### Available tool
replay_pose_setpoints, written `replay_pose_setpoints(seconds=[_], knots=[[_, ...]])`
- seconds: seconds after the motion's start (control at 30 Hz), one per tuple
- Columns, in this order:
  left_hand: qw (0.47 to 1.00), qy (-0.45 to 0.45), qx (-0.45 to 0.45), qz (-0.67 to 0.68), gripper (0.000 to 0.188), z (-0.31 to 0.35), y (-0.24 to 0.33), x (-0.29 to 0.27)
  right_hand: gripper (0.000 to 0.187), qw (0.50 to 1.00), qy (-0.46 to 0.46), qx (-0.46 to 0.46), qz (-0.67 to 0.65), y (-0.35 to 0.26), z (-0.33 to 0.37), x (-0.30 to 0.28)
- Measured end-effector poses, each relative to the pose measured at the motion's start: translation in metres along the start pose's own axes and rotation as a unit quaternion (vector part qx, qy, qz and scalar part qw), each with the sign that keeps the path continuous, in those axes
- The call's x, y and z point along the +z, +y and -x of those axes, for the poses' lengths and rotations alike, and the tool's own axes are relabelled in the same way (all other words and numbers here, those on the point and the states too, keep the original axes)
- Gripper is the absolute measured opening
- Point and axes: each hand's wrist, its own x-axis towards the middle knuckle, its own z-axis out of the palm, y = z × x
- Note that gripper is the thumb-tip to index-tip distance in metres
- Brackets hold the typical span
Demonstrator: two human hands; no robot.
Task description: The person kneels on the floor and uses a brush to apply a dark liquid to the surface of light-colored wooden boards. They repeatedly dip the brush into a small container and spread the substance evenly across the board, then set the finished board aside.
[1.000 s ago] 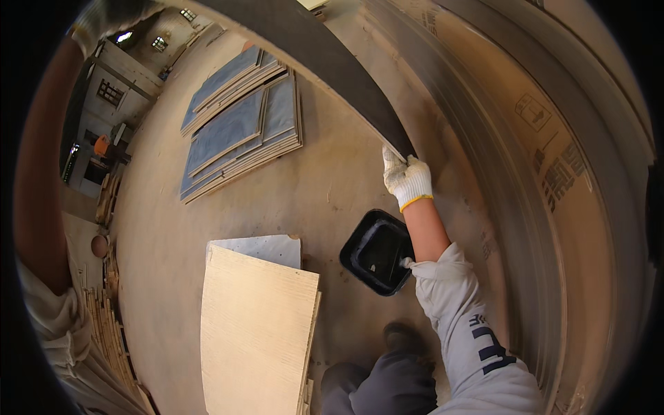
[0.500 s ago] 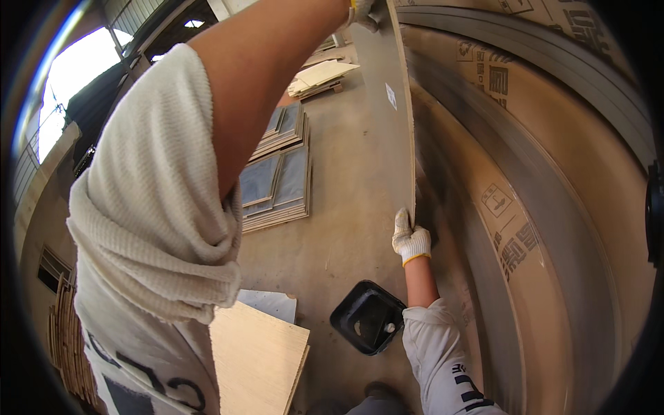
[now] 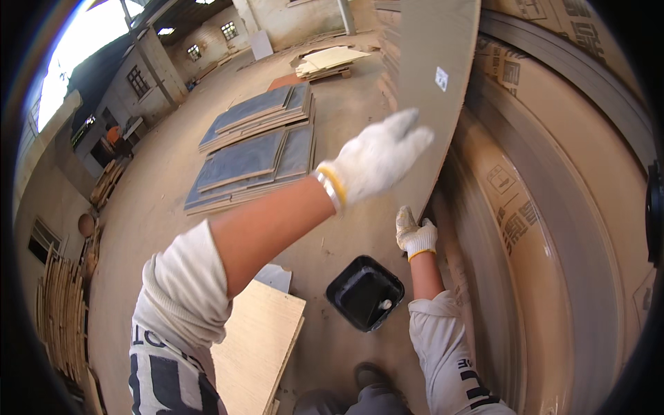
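Note:
A tall, thin grey-brown board [image 3: 430, 48] with a small white label stands on edge at the upper right, its top cut off by the frame. My right hand [image 3: 417, 234], in a white knit glove with a yellow cuff, grips the board's lower corner, thumb on the near face. My left hand [image 3: 379, 158], gloved the same way, is raised in front of the board's left side. Its fingers are stretched out, slightly blurred, and nothing is in them. Whether its fingertips touch the board I cannot tell.
Tall stacks of brown-wrapped boards [image 3: 574, 200] line the right side. A black plastic tub [image 3: 364, 293] sits on the floor near my feet, beside pale plywood sheets [image 3: 256, 339]. Dark-faced panel stacks [image 3: 249, 162] lie farther left. A person [image 3: 119, 140] is far off at left.
My left hand has let go of the board's upper part and come down toward me. My right hand keeps hold of the lower corner. The board's upper part has swung rightward.

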Motion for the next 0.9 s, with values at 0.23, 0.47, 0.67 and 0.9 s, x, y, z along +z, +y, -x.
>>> replay_pose_setpoints(seconds=[0.23, 0.47, 0.67, 0.9], knots=[[0.996, 0.012, -0.083, -0.025, 0.051, 0.316, -0.127, 0.02, 0.03, 0.978, -0.127, 0.016, 0.163, 0.036, 0.102, -0.095], [0.803, 0.259, -0.505, -0.185, 0.048, 0.716, -0.175, 0.098, 0.033, 0.873, -0.108, -0.185, 0.439, 0.054, 0.216, -0.164], [0.526, 0.225, -0.792, -0.213, 0.056, 0.895, -0.129, 0.194, 0.032, 0.21, -0.17, -0.378, 0.886, 0.064, 0.169, -0.145], [0.531, 0.185, -0.786, -0.258, 0.056, 0.896, -0.112, 0.192, 0.026, -0.394, -0.046, -0.055, 0.916, 0.098, 0.089, -0.146]])
